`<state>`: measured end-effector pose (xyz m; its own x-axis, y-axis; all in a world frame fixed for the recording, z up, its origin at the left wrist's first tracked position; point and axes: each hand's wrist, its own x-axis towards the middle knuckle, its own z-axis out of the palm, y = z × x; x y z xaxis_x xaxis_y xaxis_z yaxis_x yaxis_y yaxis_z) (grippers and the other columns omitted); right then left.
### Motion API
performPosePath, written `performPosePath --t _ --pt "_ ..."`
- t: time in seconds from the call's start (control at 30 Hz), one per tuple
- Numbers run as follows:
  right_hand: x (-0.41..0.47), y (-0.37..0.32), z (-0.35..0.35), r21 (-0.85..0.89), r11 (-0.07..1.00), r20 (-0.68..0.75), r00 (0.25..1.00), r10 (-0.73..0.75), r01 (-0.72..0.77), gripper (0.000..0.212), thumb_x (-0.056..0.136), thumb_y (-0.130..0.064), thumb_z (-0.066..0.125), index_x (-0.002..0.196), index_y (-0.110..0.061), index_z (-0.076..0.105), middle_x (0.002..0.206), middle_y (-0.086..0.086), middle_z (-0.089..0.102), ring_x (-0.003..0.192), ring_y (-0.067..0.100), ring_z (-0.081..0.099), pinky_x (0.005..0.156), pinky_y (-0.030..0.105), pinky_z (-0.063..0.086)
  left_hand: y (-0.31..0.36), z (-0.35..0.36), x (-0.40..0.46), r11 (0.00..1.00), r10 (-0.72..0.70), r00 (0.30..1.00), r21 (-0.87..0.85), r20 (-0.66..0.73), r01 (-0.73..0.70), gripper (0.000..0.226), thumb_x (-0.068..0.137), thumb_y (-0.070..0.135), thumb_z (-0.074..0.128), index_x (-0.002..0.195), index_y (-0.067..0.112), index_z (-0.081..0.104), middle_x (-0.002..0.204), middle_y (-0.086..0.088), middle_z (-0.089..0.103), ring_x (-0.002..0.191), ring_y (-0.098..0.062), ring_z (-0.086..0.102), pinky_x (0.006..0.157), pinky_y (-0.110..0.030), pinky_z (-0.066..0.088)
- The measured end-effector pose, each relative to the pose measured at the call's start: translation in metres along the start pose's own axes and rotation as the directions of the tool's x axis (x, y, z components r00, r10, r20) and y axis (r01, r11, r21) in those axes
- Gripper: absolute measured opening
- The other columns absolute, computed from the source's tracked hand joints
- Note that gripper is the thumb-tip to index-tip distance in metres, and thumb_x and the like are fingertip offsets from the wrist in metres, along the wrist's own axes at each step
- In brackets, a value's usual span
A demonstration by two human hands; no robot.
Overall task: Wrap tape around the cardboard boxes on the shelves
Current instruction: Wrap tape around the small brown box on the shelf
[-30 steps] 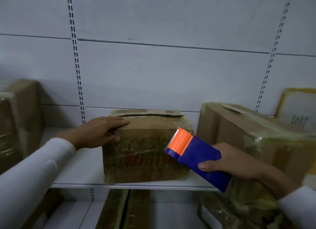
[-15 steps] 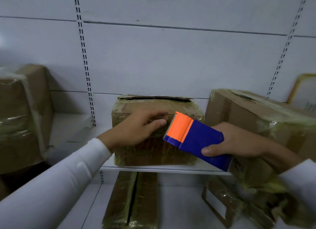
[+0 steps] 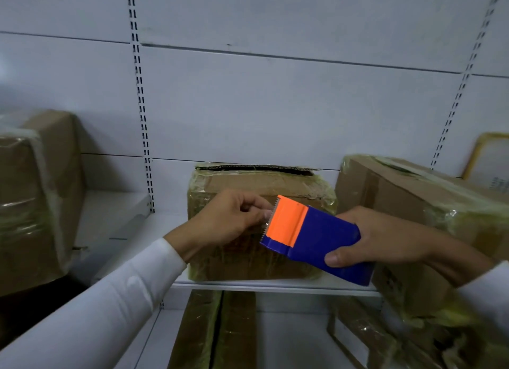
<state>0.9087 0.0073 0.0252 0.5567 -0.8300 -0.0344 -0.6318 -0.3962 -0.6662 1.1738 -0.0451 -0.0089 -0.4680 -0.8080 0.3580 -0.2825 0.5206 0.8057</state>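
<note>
Head view, white slotted shelving. Middle cardboard box (image 3: 261, 192) sits on the white shelf (image 3: 275, 284), wrapped in yellowish clear film, its top flap edge ragged and dark at the back. Right hand (image 3: 385, 239) grips the blue tape dispenser (image 3: 325, 239) round its body, thumb on the near face; the orange serrated end (image 3: 287, 219) points left, in front of the box's front face. Left hand (image 3: 225, 222) has fingers curled with the fingertips (image 3: 265, 215) right at the toothed edge, pinching there (the tape itself is clear or too small to make out, so what is pinched cannot be confirmed). Both arms in white sleeves (image 3: 110, 299). Surroundings: a larger film-wrapped box (image 3: 413, 192) just right of the middle one, partly behind the right hand and wrist; another wrapped box (image 3: 35, 197) well apart at left, blurred and cut by the frame edge; a yellow-bordered flat item (image 3: 490, 159) leaning at far right, cut off, print unreadable. Lower shelf: long brown wrapped cartons (image 3: 214, 330) below the middle box and more wrapped packages (image 3: 366, 338) at lower right, blurred. The hands and dispenser cover much of the middle box's front, so its printing is not legible.
</note>
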Motion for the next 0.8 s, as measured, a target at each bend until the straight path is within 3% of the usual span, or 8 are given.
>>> performPosePath --t 0.1,0.2,0.27,0.33,0.43,0.57,0.67,0.8 --pt "0.007 -0.011 -0.006 0.015 1.000 0.069 0.997 0.019 -0.020 0.033 0.080 -0.038 0.070 0.098 -0.012 0.062 0.091 0.007 0.071 0.080 0.020 0.070 0.069 0.025 0.055 0.004 -0.011 0.000 0.998 0.067 0.995 0.007 -0.076 -0.066 0.011 0.089 0.015 0.063 0.083 0.012 0.072 0.091 -0.033 0.063 0.074 -0.027 0.058 0.074 -0.037 0.051" --pt "0.015 -0.028 -0.018 0.024 0.999 0.130 0.991 0.042 -0.045 0.007 0.080 -0.035 0.070 0.083 -0.029 0.066 0.080 -0.001 0.071 0.072 0.010 0.068 0.064 0.019 0.051 0.013 -0.029 0.001 0.990 0.144 0.985 0.024 -0.100 -0.142 0.011 0.087 0.013 0.065 0.079 0.009 0.072 0.082 -0.027 0.066 0.071 -0.027 0.061 0.072 -0.039 0.052" --pt "0.018 -0.039 -0.032 -0.005 0.999 0.126 0.991 0.038 -0.038 0.004 0.080 -0.034 0.069 0.078 -0.032 0.067 0.078 0.000 0.071 0.069 0.010 0.068 0.061 0.018 0.051 0.018 -0.042 0.004 0.988 0.153 0.979 -0.009 -0.134 -0.156 0.010 0.087 0.009 0.065 0.079 0.006 0.071 0.075 -0.022 0.067 0.065 -0.017 0.060 0.065 -0.030 0.051" --pt "0.018 -0.045 -0.048 -0.053 0.998 0.096 0.994 0.048 -0.043 0.019 0.075 -0.044 0.073 0.081 -0.026 0.068 0.081 0.005 0.072 0.071 0.017 0.069 0.062 0.023 0.053 0.019 -0.059 0.007 0.988 0.137 0.969 -0.042 -0.207 -0.149 0.010 0.085 0.010 0.066 0.078 0.005 0.070 0.067 -0.010 0.065 0.057 -0.010 0.052 0.054 -0.019 0.043" --pt "0.012 -0.044 -0.080 -0.116 0.989 0.067 0.993 0.099 -0.091 0.051 0.058 -0.059 0.081 0.083 -0.015 0.072 0.081 0.013 0.074 0.071 0.024 0.070 0.063 0.031 0.053 0.014 -0.090 0.011 0.991 0.098 0.942 -0.053 -0.322 -0.121 0.011 0.084 0.011 0.065 0.078 0.004 0.070 0.062 -0.004 0.063 0.053 -0.009 0.047 0.051 -0.018 0.040" --pt "0.019 -0.039 -0.125 -0.173 0.967 0.033 0.980 0.194 -0.185 0.076 0.046 -0.066 0.086 0.092 -0.006 0.073 0.088 0.020 0.074 0.082 0.044 0.069 0.069 0.036 0.054 0.000 -0.116 0.016 0.998 0.015 0.908 -0.046 -0.418 -0.037 0.016 0.087 0.009 0.062 0.084 -0.006 0.067 0.062 -0.003 0.063 0.052 -0.009 0.046 0.051 -0.017 0.041" --pt "0.040 -0.034 -0.147 -0.216 0.959 0.026 0.981 0.191 -0.181 0.077 0.046 -0.064 0.087 0.091 -0.004 0.072 0.088 0.022 0.073 0.079 0.044 0.069 0.068 0.036 0.052 -0.006 -0.116 0.026 1.000 0.000 0.897 -0.028 -0.441 -0.013 0.017 0.086 0.013 0.063 0.084 -0.003 0.067 0.063 -0.002 0.064 0.054 -0.009 0.047 0.052 -0.016 0.042" --pt "0.072 -0.027 -0.162 -0.245 0.957 0.073 0.982 0.175 -0.153 0.054 0.051 -0.052 0.083 0.084 -0.010 0.074 0.083 0.017 0.075 0.068 0.026 0.070 0.060 0.028 0.052 -0.018 -0.120 0.038 0.999 -0.040 0.862 0.000 -0.506 0.047 0.016 0.086 0.015 0.064 0.085 0.000 0.069 0.066 -0.003 0.065 0.056 -0.011 0.047 0.055 -0.021 0.043"
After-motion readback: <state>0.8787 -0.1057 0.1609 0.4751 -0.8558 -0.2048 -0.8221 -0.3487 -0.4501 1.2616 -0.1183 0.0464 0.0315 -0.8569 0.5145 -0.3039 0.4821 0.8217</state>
